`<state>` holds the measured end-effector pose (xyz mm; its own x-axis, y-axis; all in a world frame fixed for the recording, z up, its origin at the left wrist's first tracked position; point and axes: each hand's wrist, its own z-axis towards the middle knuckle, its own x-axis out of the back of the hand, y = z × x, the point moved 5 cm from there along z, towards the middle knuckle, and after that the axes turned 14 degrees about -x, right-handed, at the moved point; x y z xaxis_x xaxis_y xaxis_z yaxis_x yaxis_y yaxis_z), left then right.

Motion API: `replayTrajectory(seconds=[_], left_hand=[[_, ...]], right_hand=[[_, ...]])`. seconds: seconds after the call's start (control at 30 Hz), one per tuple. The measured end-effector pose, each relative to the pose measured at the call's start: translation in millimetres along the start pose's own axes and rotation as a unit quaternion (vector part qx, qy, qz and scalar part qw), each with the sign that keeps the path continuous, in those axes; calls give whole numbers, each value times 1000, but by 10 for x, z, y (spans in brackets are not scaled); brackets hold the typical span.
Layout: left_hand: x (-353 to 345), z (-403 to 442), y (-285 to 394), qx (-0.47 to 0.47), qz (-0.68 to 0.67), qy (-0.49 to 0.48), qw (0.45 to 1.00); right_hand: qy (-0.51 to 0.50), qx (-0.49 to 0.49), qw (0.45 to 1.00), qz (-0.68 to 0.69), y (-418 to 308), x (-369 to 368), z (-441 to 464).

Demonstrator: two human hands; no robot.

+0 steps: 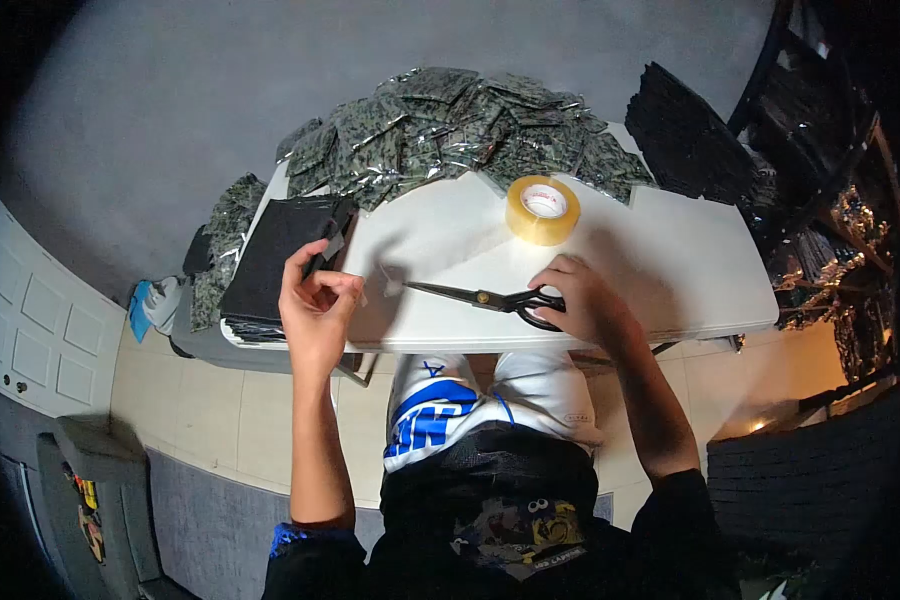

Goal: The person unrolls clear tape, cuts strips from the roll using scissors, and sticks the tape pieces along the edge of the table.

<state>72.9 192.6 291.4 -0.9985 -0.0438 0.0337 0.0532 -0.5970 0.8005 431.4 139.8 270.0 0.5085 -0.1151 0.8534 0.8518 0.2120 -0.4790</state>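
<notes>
- Right hand [582, 305], right of centre: fingers curled around the handles of black scissors [482, 298], blades pointing left.
- Left hand [315, 308], left of centre: thumb and fingers bent near each other beside a black stack [272, 255]; I cannot tell whether they pinch anything.
- Tape roll [542, 233]: on the white table [435, 225], above the scissors.
- Camouflage-patterned packets [450, 130]: heaped at upper centre.

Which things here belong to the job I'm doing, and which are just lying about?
Likely the job:
- black scissors in right hand
- tape roll
- black stack near left hand
- plastic-wrapped camouflage packets

Probably lying about:
- blue-and-white bundle near door
</notes>
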Motion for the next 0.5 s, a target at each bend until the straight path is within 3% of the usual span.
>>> replayTrajectory(seconds=[0.27, 0.5], left_hand=[[19, 17, -42, -10, -6, 3, 1000], [2, 37, -16, -8, -14, 7, 1000]], right_hand=[[-3, -62, 997, -36, -55, -93, -19], [0, -7, 980, -199, -149, -106, -18]])
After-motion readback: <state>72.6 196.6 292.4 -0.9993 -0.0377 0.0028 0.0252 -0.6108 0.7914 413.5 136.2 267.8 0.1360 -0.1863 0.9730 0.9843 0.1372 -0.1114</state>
